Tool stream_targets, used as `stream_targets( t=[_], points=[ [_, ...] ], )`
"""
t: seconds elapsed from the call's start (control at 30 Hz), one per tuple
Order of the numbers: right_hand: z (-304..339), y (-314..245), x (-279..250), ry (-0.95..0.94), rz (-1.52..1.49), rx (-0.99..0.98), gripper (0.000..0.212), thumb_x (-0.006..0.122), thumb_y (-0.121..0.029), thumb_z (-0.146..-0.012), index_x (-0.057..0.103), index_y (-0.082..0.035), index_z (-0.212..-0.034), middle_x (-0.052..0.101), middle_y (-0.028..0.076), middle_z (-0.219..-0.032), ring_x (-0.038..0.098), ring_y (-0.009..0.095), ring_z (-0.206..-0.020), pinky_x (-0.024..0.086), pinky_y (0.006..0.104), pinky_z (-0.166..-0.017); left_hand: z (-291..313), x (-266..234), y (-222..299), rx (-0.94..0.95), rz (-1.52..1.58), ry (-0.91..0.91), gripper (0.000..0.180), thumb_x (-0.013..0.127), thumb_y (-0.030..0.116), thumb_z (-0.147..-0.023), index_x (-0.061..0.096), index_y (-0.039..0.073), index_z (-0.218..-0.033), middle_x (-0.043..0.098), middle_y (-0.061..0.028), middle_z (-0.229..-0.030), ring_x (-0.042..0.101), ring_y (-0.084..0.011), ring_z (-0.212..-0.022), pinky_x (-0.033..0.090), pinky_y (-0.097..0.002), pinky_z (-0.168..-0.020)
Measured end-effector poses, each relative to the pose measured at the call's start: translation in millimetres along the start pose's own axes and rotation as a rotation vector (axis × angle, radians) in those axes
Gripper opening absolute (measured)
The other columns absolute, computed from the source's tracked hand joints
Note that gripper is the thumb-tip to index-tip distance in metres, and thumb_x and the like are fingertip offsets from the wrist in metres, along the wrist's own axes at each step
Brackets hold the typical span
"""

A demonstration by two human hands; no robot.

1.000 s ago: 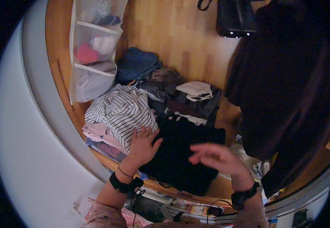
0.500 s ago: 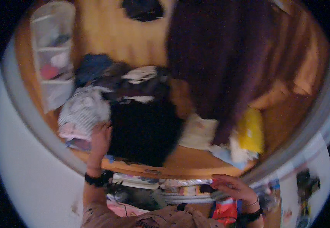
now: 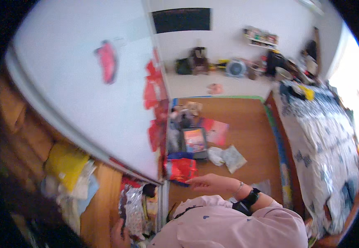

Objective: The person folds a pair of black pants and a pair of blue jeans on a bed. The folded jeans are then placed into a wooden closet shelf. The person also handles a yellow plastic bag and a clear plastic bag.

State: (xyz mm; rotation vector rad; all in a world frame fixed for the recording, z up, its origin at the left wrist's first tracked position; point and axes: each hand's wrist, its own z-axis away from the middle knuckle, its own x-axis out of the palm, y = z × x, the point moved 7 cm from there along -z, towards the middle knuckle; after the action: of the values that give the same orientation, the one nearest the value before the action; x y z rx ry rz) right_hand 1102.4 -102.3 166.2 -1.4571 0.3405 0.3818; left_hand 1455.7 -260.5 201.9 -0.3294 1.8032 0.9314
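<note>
Head: right fingers (image 3: 197, 180) near red item (image 3: 181, 168)

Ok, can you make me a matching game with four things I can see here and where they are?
Things:
1. red package
2. round fan
3. blue-patterned white bedspread
4. big yellow bundle

Places:
A. right side of the picture
B. lower left of the picture
C. beside the right hand in the picture
D. by the far wall

Pairs: 1-C, 2-D, 3-A, 4-B
</note>
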Motion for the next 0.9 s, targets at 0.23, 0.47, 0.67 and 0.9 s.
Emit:
stream_targets(
  t=[0.23,0.47,0.67,0.9],
  points=[
    [96.3,49.6,-59.6,0.312,-0.005,0.212,0.042,0.053,-0.028,-0.091,0.049,-0.011,-0.13,0.062,0.019,-0.108,0.06,0.038,-0.096,0.049,0.0405,-0.083,-92.4,169.4,122.1,0.464,0.153,-0.628,0.036,0.066,0.014,-0.081,0.059,0.006,-0.116,0.065,-0.0163,-0.098,0.062,-0.0322,-0.087,0.048,-0.0396,-0.076],
    [173.1,89.6,-105.1,0.725,0.038,0.313,0.039,0.056,-0.021,-0.092,0.05,-0.007,-0.129,0.067,0.012,-0.1,0.065,0.022,-0.089,0.051,0.0307,-0.078,-165.7,228.6,235.2,0.958,0.147,-0.773,0.034,0.065,0.018,-0.081,0.061,0.006,-0.113,0.066,-0.0138,-0.095,0.063,-0.0309,-0.083,0.05,-0.04,-0.072],
    [229.8,132.3,-143.7,0.922,0.005,0.616,0.038,0.058,-0.016,-0.091,0.051,-0.006,-0.127,0.067,0.011,-0.103,0.065,0.02,-0.092,0.051,0.0296,-0.079,-253.3,266.6,301.2,0.945,0.177,-0.793,0.033,0.062,0.019,-0.082,0.062,0.005,-0.113,0.066,-0.0155,-0.098,0.063,-0.0322,-0.088,0.05,-0.0398,-0.077],
    [261.5,148.8,-193.4,1.172,0.033,0.745,0.039,0.058,-0.015,-0.09,0.051,-0.005,-0.127,0.068,0.011,-0.1,0.066,0.021,-0.091,0.052,0.0293,-0.079,-340.3,313.3,365.8,1.083,0.163,-0.832,0.031,0.061,0.02,-0.084,0.062,0.007,-0.112,0.066,-0.016,-0.099,0.062,-0.0323,-0.089,0.05,-0.0398,-0.077]
  ],
)
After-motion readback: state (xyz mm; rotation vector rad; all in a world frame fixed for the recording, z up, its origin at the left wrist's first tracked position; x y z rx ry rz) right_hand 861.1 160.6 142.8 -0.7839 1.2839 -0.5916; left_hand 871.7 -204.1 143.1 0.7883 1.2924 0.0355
